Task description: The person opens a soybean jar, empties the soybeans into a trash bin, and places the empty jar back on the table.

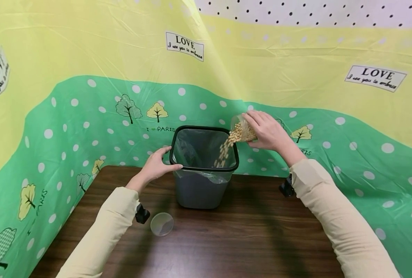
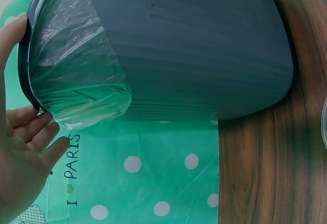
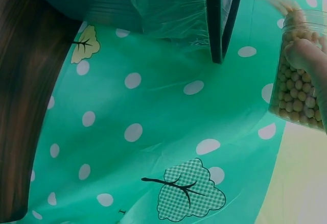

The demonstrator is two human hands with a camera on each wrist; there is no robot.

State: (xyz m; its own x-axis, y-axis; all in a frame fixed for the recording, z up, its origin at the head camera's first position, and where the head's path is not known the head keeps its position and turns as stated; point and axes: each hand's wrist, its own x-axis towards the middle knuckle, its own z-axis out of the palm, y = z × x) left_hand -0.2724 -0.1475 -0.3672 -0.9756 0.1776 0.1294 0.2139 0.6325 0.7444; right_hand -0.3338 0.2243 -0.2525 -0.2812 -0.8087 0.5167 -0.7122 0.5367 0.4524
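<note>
A dark grey trash can with a black rim and a clear plastic liner stands on the table. At its near left corner, my left hand holds the rim between thumb and fingers. Above the right side of the rim, my right hand grips a clear plastic jar, tipped towards the opening. Round, pale beige beans, which look like soybeans, stream from its mouth into the can. Many beans still lie inside the jar. The can's front wall hides where they land.
A round clear lid lies on the dark wooden table, in front of the can and to its left. Behind the table hangs a green and yellow printed cloth. Small black devices are strapped at both wrists.
</note>
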